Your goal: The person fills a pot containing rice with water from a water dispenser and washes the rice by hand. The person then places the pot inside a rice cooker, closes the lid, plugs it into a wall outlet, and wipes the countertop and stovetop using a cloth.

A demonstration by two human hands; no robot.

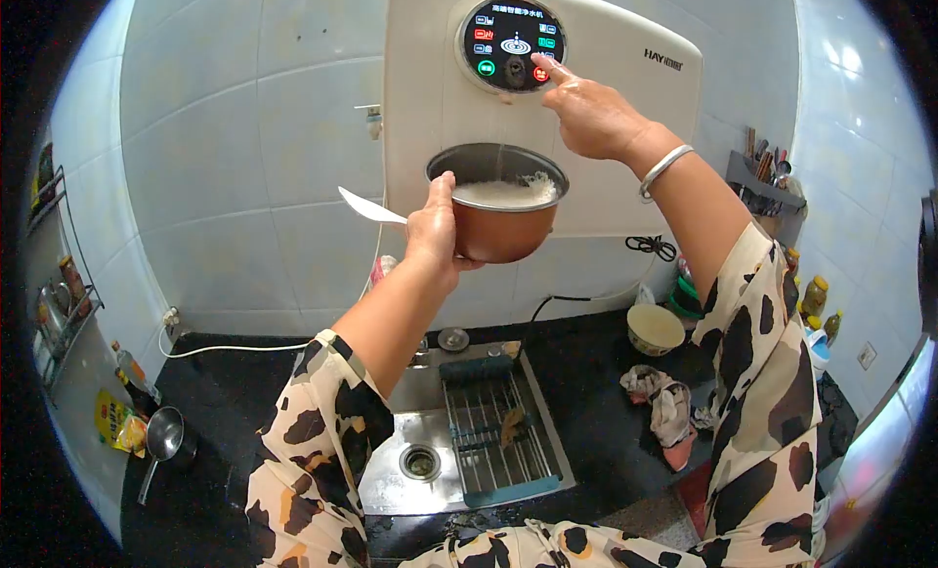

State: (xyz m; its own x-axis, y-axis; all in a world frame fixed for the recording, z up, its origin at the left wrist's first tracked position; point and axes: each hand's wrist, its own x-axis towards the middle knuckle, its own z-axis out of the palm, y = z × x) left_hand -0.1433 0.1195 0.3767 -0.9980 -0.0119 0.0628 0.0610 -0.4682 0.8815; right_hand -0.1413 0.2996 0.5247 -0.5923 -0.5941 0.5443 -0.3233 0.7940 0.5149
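My left hand (pixel 433 228) is closed on a rice cooker inner pot (pixel 506 238), brown outside and dark inside, its thumb at the rim. Whitish, cloudy contents (pixel 493 193) lie in the pot, and a thin stream of water (pixel 501 156) seems to fall into it. From behind that hand a white rice paddle (pixel 369 207) sticks out to the left; its handle is hidden. Above the pot is a wall-mounted water dispenser (pixel 616 70) with a round lit panel (pixel 513 23). My right hand (pixel 598 117) holds nothing; its index finger reaches the panel's lower right, other fingers curled.
Below are a steel sink (pixel 396 456) and a drain rack (pixel 498 436) on a black counter (pixel 230 373). A metal ladle (pixel 166 436) lies left. A bowl (pixel 656 330), a cloth (pixel 669 417) and jars (pixel 814 296) stand right. A utensil holder (pixel 767 182) hangs on the wall.
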